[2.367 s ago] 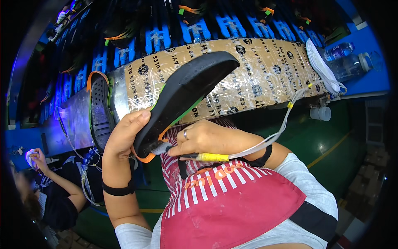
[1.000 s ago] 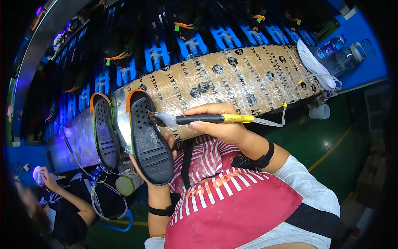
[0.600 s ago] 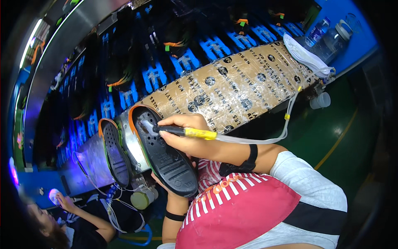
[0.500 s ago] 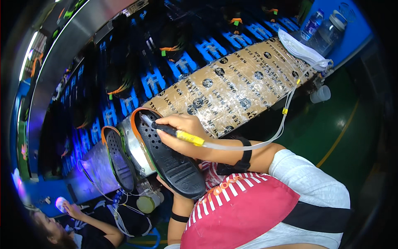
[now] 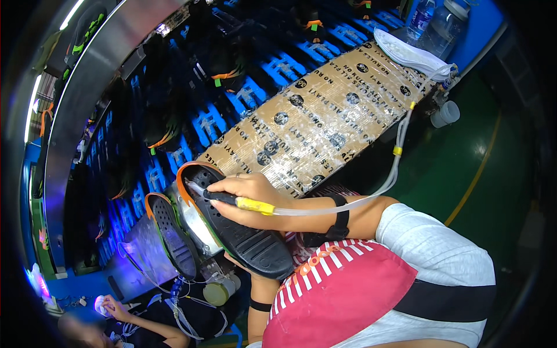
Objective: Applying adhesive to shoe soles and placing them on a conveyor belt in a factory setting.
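My left hand [image 5: 238, 264] grips a black shoe sole [image 5: 249, 246] from below; most of its fingers are hidden under it. The sole has an orange rim at the toe, a green line along its side, holes at the front and ridges toward the heel. Pinched in my right hand [image 5: 246, 194] is a hose-fed brush [image 5: 217, 196] with a dark grip, yellow tape and a clear hose [image 5: 348, 206]. Its pale tip touches the inner left edge of the toe. Left of my hands, a matching sole [image 5: 174, 238] rests on a metal plate.
A cardboard-covered bench [image 5: 307, 122] runs to the upper right, a white sole [image 5: 406, 55] at its far end beside two bottles [image 5: 444, 26]. Blue racks [image 5: 249, 95] stand behind. A white cup [image 5: 445, 114] hangs beside the bench. At lower left, a co-worker's hand [image 5: 116, 307] holds something white.
The brush tip has moved from the top of the toe down along its left edge. My view has shifted slightly, and both hands keep their holds.
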